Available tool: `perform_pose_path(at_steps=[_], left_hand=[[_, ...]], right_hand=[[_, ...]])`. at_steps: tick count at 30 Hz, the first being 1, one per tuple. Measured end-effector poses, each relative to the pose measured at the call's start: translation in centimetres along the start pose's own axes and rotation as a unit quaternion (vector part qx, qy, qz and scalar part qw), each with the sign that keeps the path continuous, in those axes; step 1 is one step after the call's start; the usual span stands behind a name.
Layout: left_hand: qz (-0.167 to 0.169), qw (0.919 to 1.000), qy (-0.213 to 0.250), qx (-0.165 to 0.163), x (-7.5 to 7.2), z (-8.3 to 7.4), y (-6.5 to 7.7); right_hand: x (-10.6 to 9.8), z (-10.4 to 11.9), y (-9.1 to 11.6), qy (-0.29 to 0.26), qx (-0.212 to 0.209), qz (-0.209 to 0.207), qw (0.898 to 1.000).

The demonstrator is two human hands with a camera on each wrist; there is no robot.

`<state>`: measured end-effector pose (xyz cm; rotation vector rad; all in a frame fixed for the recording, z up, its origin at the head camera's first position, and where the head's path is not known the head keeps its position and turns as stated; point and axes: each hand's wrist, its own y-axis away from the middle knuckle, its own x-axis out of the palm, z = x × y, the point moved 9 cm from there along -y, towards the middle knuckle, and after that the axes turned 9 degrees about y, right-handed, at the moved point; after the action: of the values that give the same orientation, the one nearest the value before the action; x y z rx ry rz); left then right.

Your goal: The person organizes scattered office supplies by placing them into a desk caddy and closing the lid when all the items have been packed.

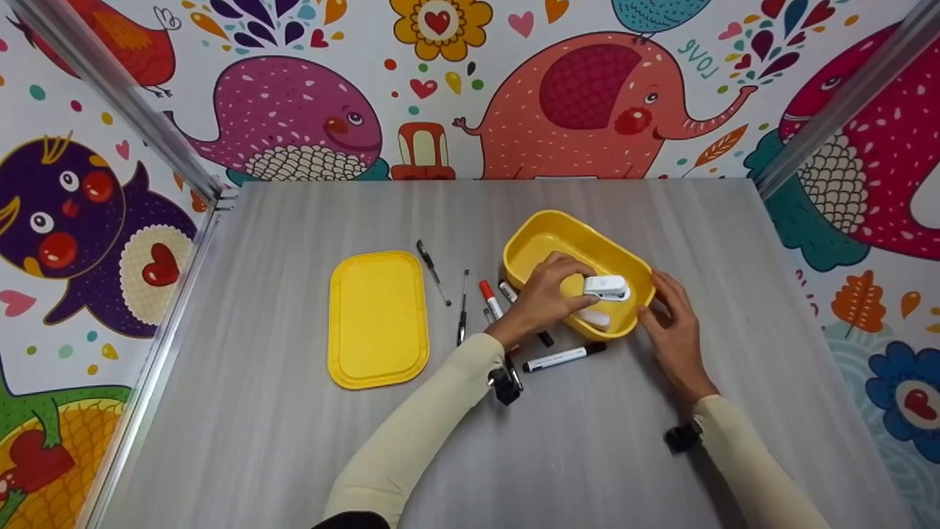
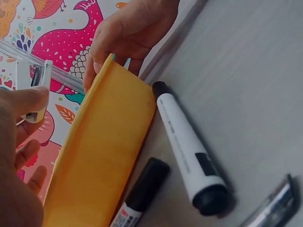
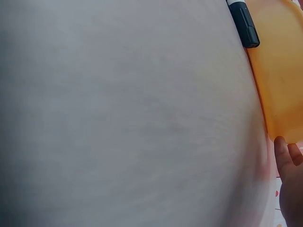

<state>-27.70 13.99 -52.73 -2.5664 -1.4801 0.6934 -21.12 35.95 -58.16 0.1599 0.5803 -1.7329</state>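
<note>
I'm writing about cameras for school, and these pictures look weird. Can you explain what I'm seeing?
This isn't a robot: they're a person's left hand and right hand, both bare. The wide picture comes from a camera on the person's head. The other two come from little cameras on the wrists, so things there look close and tilted. On the grey table lie a yellow lid, pens, markers and a yellow box. The left hand holds a small white stapler over the box, while the right hand touches the box's end.
</note>
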Motion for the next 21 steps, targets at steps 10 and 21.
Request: perform_pose_path(at_steps=[10, 21], left_hand=[[0.029, 0.9982, -0.045, -0.029, 0.8, 0.8, -0.9], [0.080, 0.9880, -0.132, -0.011, 2.1, 0.7, -1.5]], right_hand=[[0.0, -0.7, 0.0, 0.018, 0.012, 0.000, 1.000], [0.1, -0.5, -0.2, 0.015, 0.008, 0.005, 1.000]])
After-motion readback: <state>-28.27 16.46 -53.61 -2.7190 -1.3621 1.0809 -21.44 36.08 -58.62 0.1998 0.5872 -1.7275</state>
